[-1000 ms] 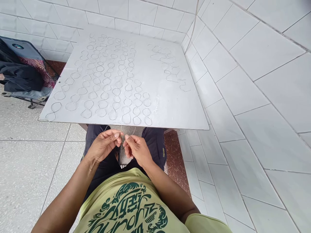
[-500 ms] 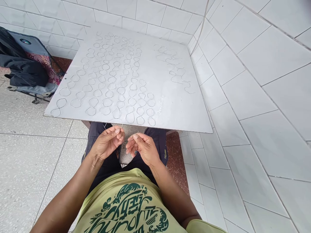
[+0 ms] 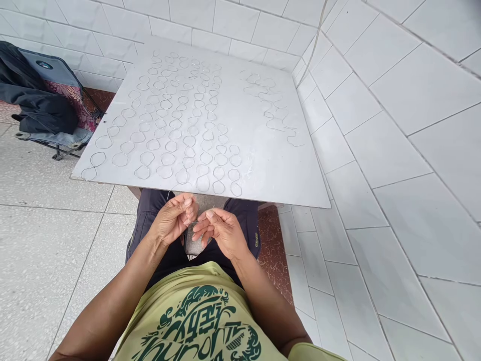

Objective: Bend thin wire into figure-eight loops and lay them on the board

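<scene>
Just off the near edge of the white board (image 3: 278, 185), both hands are pinched close together over my lap. My left hand (image 3: 175, 215) grips a thin wire (image 3: 193, 186) between thumb and fingers; a curved part of it rises above the fingertips toward the board. My right hand (image 3: 220, 228) is closed at thumb and forefinger on the wire, a short end poking up, its other fingers loosely bent. Where the wire runs between the hands is partly hidden. On the board lie rows of figure-eight wire pieces (image 3: 218, 180).
Loose wavy wire pieces (image 3: 270, 108) lie at the board's right. A folding chair (image 3: 56, 65) with dark cloth (image 3: 52, 113) on it stands at left. Tiled walls (image 3: 376, 125) border the board behind and at right. A cable (image 3: 319, 27) hangs in the corner.
My left hand has moved slightly right, nearer my right hand, and the wire above it has turned. My right hand stays almost in place. The view has shifted a little.
</scene>
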Motion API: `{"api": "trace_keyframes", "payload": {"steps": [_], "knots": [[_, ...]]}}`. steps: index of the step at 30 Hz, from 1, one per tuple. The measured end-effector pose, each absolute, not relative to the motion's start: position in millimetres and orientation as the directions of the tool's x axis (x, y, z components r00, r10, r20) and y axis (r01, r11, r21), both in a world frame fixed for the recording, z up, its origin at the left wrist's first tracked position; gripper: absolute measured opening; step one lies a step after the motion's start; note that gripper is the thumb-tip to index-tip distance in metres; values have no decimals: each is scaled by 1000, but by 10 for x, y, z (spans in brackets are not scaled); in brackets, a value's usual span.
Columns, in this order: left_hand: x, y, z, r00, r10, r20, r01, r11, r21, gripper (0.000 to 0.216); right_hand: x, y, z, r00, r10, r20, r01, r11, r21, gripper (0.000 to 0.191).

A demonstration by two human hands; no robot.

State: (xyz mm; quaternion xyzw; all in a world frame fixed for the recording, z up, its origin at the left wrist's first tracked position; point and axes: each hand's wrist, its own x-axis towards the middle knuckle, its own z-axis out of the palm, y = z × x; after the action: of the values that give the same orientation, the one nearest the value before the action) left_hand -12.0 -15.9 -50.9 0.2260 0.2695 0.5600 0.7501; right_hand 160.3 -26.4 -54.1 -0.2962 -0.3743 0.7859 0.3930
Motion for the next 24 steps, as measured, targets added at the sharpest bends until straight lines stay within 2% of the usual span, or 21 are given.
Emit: {"api": "trace_keyframes", "payload": {"steps": [15, 17, 21, 24], "knots": [[-148, -199, -612, 297, 925, -237, -680, 379, 627, 21, 1646, -307, -576, -521, 835, -175, -385, -413, -825, 39], [-177, -186, -589, 285, 928, -240, -666, 372, 647, 28, 1662, -308, -553, -506, 844, -179, -380, -405, -831, 41], [-263, -170, -503, 281, 936, -213, -642, 349, 683, 56, 1703, -294, -490, -463, 869, -175, -381, -373, -846, 40], [-309, -184, -418, 279, 939, -201, -607, 335, 721, 64, 1732, -275, -460, -445, 884, -143, -397, -338, -853, 38]]}}
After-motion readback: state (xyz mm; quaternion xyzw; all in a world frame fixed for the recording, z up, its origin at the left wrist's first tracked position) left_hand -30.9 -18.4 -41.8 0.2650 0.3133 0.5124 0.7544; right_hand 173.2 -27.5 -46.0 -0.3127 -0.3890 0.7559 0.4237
